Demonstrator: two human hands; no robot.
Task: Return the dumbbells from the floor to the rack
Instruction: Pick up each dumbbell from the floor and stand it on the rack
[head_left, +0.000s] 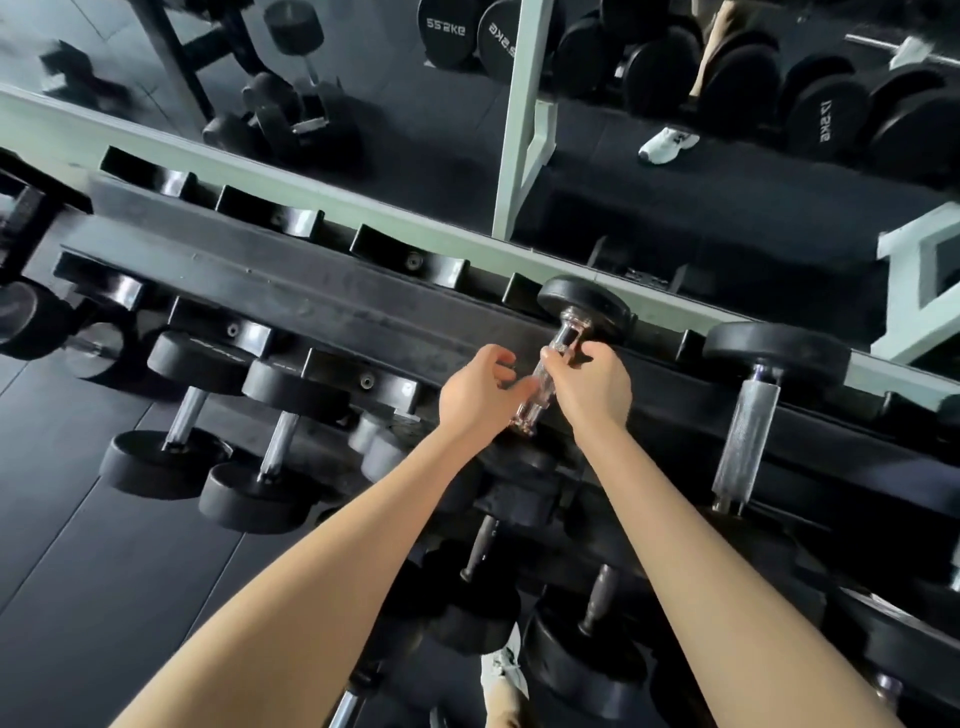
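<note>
Two bare hands meet at the middle of the head view, both at the chrome handle of one dumbbell (558, 364) that lies across the top tier of the rack (322, 296). Its far head, a black round disc, sits against the far rail just below the mirror (363, 104); its near head is mostly hidden under the wrists. The right hand (592, 384) has its grip clenched round the handle, thumb and fingers wrapped from the right. The left hand (480, 395) curls in from the left with fingertips touching the handle, loosely hooked and not fully closed round it.

Just right of this dumbbell, a second dumbbell (753, 415) with a longer knurled handle rests in the next pair of cradles. Left of the hands, the top-tier cradles (410, 260) stand bare. On the tier below, to the left, a pair of dumbbells (223, 441) rests side by side, their near heads jutting over the dark floor (93, 545). More dumbbells sit on the lowest tier, near and beneath the forearms, in deep shadow. The mirror at the far side reflects other dumbbells and a white shoe (667, 144). Another shoe (501, 670) shows at the near edge between the forearms.
</note>
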